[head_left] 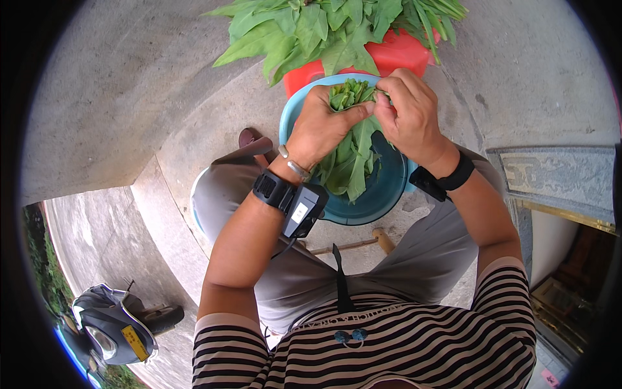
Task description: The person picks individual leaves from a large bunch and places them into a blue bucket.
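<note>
My left hand [324, 125] grips a bunch of green leafy vegetables [357, 158], whose bunched upper end shows above the thumb while broad leaves hang down. Against the bunch, the fingers of my right hand [410, 114] pinch a thin piece of leaf or stem near the left thumb. Both hands are over a blue plastic basin [340, 214] between my knees. A dark object [381, 141] shows inside the basin below my right hand; I cannot tell what it is.
Beyond the basin, a large pile of leafy greens [311, 34] lies on a red plastic stool or container [401, 53]. A wooden piece [384, 240] is on the concrete floor between my legs. A parked motor scooter [116, 326] stands at lower left, and a carved stone block [559, 177] at right.
</note>
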The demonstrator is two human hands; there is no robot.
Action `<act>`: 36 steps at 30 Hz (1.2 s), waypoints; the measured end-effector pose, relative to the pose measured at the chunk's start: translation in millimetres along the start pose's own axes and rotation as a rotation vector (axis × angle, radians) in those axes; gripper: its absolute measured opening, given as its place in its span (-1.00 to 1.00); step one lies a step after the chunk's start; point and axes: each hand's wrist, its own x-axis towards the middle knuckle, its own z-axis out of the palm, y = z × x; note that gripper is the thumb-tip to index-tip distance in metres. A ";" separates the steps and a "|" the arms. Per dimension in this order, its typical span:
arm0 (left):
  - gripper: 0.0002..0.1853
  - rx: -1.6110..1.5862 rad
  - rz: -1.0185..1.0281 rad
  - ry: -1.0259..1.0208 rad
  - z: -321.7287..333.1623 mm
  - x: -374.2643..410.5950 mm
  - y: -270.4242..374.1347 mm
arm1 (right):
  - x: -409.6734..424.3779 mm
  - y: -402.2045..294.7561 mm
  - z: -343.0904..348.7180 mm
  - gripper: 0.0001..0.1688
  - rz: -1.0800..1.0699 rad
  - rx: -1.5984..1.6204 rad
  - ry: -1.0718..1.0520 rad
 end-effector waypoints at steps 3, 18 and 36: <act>-0.78 -0.039 0.050 -0.005 0.1 3.2 2.4 | -2.8 -0.1 6.6 -0.91 0.229 0.134 0.009; -0.85 -0.305 -0.001 -0.005 9.2 12.2 26.6 | 14.4 5.1 -9.2 -0.92 1.185 1.418 0.081; -0.86 -0.503 -0.073 0.428 -5.2 18.9 28.8 | 0.9 -47.3 -4.8 -0.75 -0.199 0.193 -0.153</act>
